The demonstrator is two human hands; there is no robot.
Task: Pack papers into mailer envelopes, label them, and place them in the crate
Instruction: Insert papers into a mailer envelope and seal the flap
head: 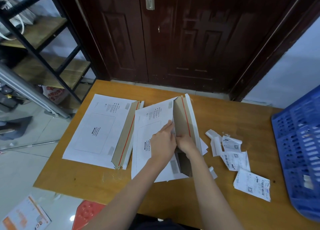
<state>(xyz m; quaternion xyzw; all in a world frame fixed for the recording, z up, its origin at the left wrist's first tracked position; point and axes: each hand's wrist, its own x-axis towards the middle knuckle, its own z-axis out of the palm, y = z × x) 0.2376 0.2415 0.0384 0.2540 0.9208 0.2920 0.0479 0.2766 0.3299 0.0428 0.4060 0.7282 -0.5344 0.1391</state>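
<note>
White cardboard mailer envelope (152, 139) lies flat mid-table, brown flap with red tear strip raised upright along its right edge; white papers (204, 145) stick out beneath that side. Second white cardboard mailer (97, 131) lies flat just left of it, flap open, apart from the first. Crumpled white shipping labels with barcodes (235, 157) scattered to the right. Blue perforated plastic crate (301, 143) at the table's right edge.
</note>
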